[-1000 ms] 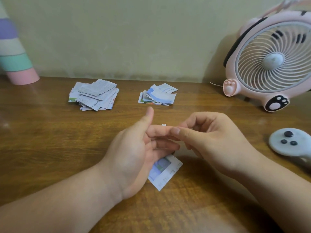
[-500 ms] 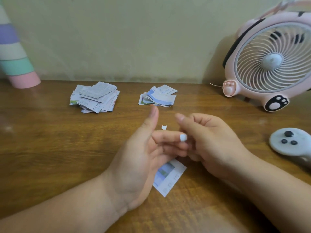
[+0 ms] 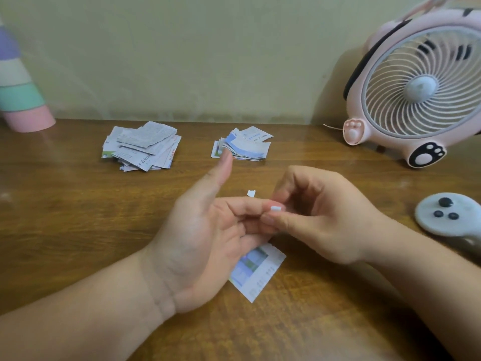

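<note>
On the wooden table (image 3: 65, 230), centre frame, the left grip (image 3: 203, 238) lies spread open. The right grip (image 3: 325, 212) seems to pinch a white scrap (image 3: 276, 208) off its fingertip. Best to peel slowly and keep the finger steady.

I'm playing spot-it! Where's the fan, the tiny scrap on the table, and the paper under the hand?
fan (image 3: 420, 87): head view, its centre hub.
tiny scrap (image 3: 251, 193): head view, its middle.
paper (image 3: 260, 272): head view, its uncovered part.

Left hand (image 3: 205, 246) open, thumb up; right hand (image 3: 320, 217) curled, touching left fingertips (image 3: 260, 206).
</note>
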A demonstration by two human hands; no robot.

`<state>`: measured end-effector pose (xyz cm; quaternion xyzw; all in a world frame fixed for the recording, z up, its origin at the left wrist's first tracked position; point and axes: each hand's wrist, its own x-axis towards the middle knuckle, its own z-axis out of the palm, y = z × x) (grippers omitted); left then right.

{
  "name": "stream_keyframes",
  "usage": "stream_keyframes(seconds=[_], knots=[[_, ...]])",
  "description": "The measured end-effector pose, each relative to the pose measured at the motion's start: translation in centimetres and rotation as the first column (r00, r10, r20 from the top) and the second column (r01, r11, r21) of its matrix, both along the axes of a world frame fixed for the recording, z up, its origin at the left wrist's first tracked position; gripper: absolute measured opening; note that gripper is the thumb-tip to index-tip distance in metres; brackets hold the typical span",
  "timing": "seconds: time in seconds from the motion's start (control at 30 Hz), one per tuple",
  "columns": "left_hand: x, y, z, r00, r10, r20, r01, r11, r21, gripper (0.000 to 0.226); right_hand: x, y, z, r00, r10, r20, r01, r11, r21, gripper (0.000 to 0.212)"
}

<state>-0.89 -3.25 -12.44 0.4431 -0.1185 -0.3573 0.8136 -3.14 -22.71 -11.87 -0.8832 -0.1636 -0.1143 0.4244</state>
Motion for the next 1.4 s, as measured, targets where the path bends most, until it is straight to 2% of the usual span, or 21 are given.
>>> stream_keyframes(seconds=[0.07,0.13,0.27,0.33,0.4,0.47,0.5,0.53,0.6,0.67,0.73,0.87,0.93,1.03,1.1,1.17,1.23,1.27,1.33,1.4], knots=[[-0.3,-0.2,0.2,0.999,-0.031,0.018,0.031,1.000,0.005,0.093,0.3,0.0,0.1,0.999,-0.024,0.043,0.026,0.999,-0.032,0.025],[-0.4,-0.4,0.2,1.000,0.006,0.005,-0.006,0.999,0.035,0.086,0.2,-0.3,0.5,0.998,-0.053,0.031,0.052,0.998,0.021,0.025],[0.1,-0.6,-0.2,0.990,0.114,-0.082,-0.107,0.991,0.083,0.070,-0.7,-0.7,2.0,0.996,-0.091,0.017,0.092,0.996,-0.023,0.015],[0.4,-0.5,-0.2,0.988,0.138,-0.075,-0.130,0.986,0.101,0.064,-1.0,-0.6,2.7,0.986,-0.164,-0.010,0.165,0.984,0.072,0.016],[0.4,-0.5,-0.3,0.991,0.132,-0.031,-0.128,0.986,0.103,0.065,-1.3,-0.3,3.3,0.968,-0.167,-0.186,0.216,0.934,0.286,0.028],[0.4,-0.4,-0.4,0.991,0.134,-0.010,-0.133,0.988,0.079,0.071,-1.5,0.3,3.7,0.919,-0.052,-0.391,0.222,0.887,0.404,0.028],[0.4,-0.5,-0.4,0.988,0.154,-0.007,-0.154,0.986,0.058,0.073,-1.6,0.6,3.5,0.889,-0.015,-0.457,0.200,0.912,0.357,0.024],[0.5,-0.6,-0.4,0.981,0.193,-0.003,-0.193,0.980,0.039,0.071,-1.7,0.9,3.2,0.876,-0.016,-0.482,0.150,0.959,0.241,0.019],[0.6,-0.8,-0.3,0.953,0.304,0.006,-0.304,0.952,0.026,0.063,-2.0,1.7,2.5,0.915,-0.050,-0.400,0.014,0.996,-0.093,0.005],[0.8,-1.0,0.1,0.921,0.389,0.026,-0.389,0.921,0.006,0.057,-2.3,2.2,1.5,0.960,-0.040,-0.276,-0.079,0.910,-0.408,0.013],[0.9,-1.1,0.5,0.907,0.419,0.041,-0.418,0.908,-0.033,0.054,-2.5,2.7,1.4,0.982,-0.002,-0.190,-0.110,0.809,-0.577,0.019],[0.2,-1.4,0.1,0.934,0.356,0.044,-0.352,0.933,-0.071,0.050,-2.8,2.8,1.7,0.966,0.092,-0.240,-0.216,0.797,-0.563,0.028],[-0.3,-1.6,-0.5,0.944,0.331,0.011,-0.330,0.943,-0.048,0.045,-2.8,2.8,1.8,0.965,0.109,-0.238,-0.231,0.784,-0.576,0.024],[-0.5,-1.8,-1.2,0.950,0.312,0.020,-0.312,0.950,0.005,0.029,-2.7,2.6,1.8,0.970,0.106,-0.218,-0.217,0.781,-0.586,0.021],[-0.5,-1.8,-1.3,0.950,0.307,0.049,-0.309,0.950,0.043,0.033,-2.7,2.2,2.1,0.986,0.068,-0.154,-0.147,0.791,-0.594,0.018],[-0.3,-1.8,-1.5,0.951,0.301,0.072,-0.305,0.951,0.050,0.041,-2.7,1.8,2.9,0.994,-0.045,-0.097,-0.007,0.880,-0.475,0.024],[-0.3,-1.7,-1.7,0.950,0.298,0.097,-0.303,0.951,0.053,0.049,-2.5,1.3,3.7,0.974,-0.159,-0.164,0.132,0.977,-0.165,0.031],[-0.3,-1.7,-1.8,0.948,0.299,0.112,-0.307,0.950,0.055,0.050,-2.4,1.1,4.0,0.957,-0.166,-0.237,0.173,0.985,0.007,0.033],[-0.3,-1.6,-2.0,0.941,0.303,0.148,-0.315,0.947,0.060,0.040,-2.1,1.3,3.8,0.933,-0.109,-0.342,0.218,0.930,0.297,0.034],[-0.2,-1.6,-2.0,0.933,0.296,0.202,-0.317,0.945,0.079,0.029,-2.0,1.9,3.3,0.928,-0.067,-0.366,0.241,0.857,0.455,0.029]])
